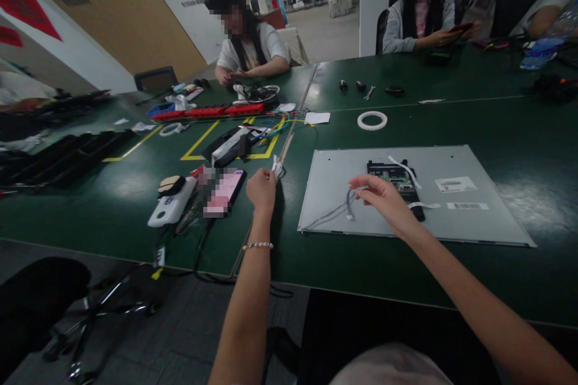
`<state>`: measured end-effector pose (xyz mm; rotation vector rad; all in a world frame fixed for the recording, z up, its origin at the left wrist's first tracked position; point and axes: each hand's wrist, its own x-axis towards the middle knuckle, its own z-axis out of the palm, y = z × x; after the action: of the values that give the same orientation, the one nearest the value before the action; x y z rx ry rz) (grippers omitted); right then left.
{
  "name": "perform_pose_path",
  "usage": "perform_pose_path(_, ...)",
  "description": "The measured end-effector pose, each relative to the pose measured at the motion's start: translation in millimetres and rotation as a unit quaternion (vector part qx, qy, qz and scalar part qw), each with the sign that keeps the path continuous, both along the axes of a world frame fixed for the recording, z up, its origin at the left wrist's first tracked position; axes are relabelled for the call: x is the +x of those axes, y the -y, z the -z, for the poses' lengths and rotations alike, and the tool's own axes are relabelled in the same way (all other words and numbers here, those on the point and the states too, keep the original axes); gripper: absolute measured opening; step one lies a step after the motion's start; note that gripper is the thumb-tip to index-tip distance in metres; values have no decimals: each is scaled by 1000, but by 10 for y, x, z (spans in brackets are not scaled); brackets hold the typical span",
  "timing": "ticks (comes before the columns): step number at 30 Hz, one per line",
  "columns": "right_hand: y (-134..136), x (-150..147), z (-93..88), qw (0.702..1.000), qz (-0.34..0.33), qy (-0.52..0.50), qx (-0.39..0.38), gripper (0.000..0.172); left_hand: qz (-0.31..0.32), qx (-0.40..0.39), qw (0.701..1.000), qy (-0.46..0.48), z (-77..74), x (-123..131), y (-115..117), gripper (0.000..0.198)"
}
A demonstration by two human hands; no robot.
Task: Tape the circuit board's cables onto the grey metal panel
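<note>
My right hand (378,195) pinches a thin grey-blue cable (348,197) over a flat silver display panel (334,174). The cable runs down to the panel's front left corner, and a small white connector (350,216) hangs from it. Behind my fingers, a green circuit board in a black frame (397,175) lies on the panel, with white tape strips (404,169) across it. My left hand (262,189) is closed, left of the panel, on a small white looped thing (277,166) whose kind I cannot make out.
A phone (224,192) and a white device (171,201) lie left of my left hand. Beyond it are a black pouch (230,144), coloured wires (282,123) and red trays (208,112). A tape roll (372,120) lies behind the panel. Two people (253,42) sit across the table.
</note>
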<state>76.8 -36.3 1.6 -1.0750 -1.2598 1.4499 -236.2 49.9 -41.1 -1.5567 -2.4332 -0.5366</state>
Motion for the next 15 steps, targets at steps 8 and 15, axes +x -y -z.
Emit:
perform_pose_path(8, -7, -8, 7, 1000, -15, 4, 11, 28, -1, -55, 989, -140, -58, 123, 38, 27)
perform_pose_path(15, -21, -2, 16, 999, -24, 11, 26, 26, 3, -55, 987, -152, -136, 201, 81, 26)
